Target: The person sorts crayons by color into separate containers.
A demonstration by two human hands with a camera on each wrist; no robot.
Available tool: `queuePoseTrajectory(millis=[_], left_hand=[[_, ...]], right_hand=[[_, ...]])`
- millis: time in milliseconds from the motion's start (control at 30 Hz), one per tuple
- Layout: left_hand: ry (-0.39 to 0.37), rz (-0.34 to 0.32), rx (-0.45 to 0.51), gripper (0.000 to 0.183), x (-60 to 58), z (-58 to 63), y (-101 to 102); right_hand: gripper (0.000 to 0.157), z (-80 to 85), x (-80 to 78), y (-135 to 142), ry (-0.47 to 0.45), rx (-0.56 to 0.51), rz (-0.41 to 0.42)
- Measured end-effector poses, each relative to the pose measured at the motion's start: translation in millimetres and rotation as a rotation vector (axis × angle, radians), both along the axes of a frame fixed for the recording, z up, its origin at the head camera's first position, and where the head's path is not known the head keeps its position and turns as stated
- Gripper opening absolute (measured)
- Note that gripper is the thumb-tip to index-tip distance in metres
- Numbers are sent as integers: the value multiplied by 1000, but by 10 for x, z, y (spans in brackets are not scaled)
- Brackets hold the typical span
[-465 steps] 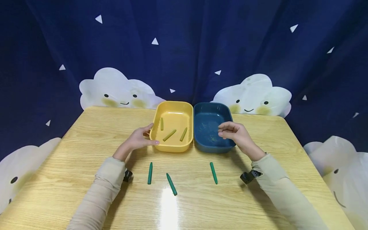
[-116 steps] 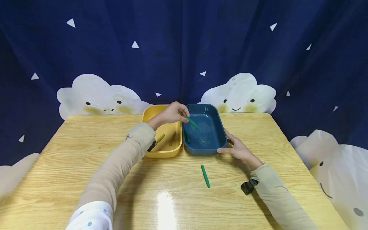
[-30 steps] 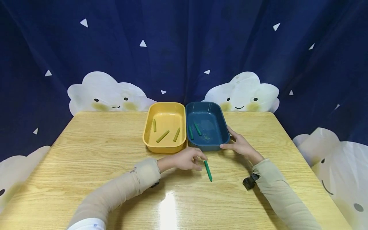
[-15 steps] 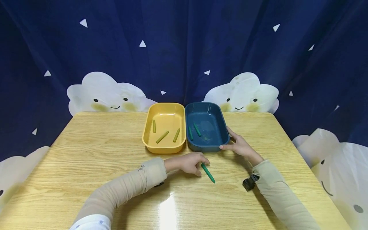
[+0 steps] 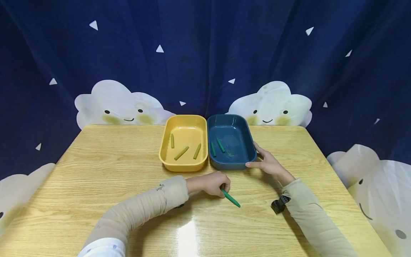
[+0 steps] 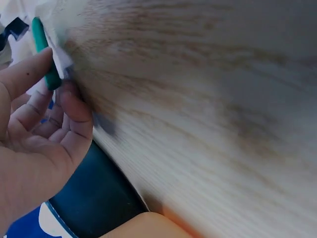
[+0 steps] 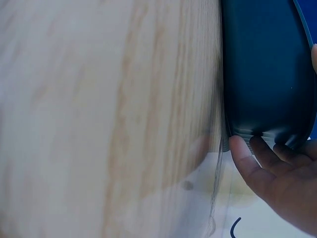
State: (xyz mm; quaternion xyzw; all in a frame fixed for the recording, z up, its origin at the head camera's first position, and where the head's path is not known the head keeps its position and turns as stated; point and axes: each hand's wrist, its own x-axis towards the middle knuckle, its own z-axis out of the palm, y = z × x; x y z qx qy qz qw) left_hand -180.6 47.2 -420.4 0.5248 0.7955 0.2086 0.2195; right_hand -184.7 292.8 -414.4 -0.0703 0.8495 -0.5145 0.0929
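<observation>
My left hand (image 5: 213, 183) pinches the blunt end of a green crayon (image 5: 232, 198) in front of the bins. The left wrist view shows the crayon (image 6: 39, 37) between thumb and fingertips. At the blue bin (image 5: 232, 166), my right hand (image 5: 268, 162) has its thumb at the near right corner and its other fingers along the right side. Seen from the right wrist, the fingertips of that hand (image 7: 277, 181) touch the bin's outer wall (image 7: 267, 64). Inside the blue bin lie two green crayons (image 5: 220, 145).
A yellow bin (image 5: 183, 167) stands directly left of the blue one. It holds three olive-yellow crayons (image 5: 181, 152). Both bins sit at the back of the wooden table (image 5: 112, 164), before a dark blue curtain (image 5: 189, 53) with white clouds.
Earlier, three green crayons lay on the table; my left hand put two into the blue bin. In the last second it has gripped the third and swung its tip slightly. My right hand stays put.
</observation>
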Motion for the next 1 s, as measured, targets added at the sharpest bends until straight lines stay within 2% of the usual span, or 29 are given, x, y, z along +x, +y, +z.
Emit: queuePoseTrajectory(millis=[300,667,1000], left_hand=[[-142,1,157,8,5,57,-57],[-123,-1,268,11,1,233,-107],[-134,11,317,10,-91,402,-171]], right_hand=[[96,3,-3,9,13,5,9],[97,-2,-4,5,19,21,3],[97,-5,-2,8,17,22,-2]])
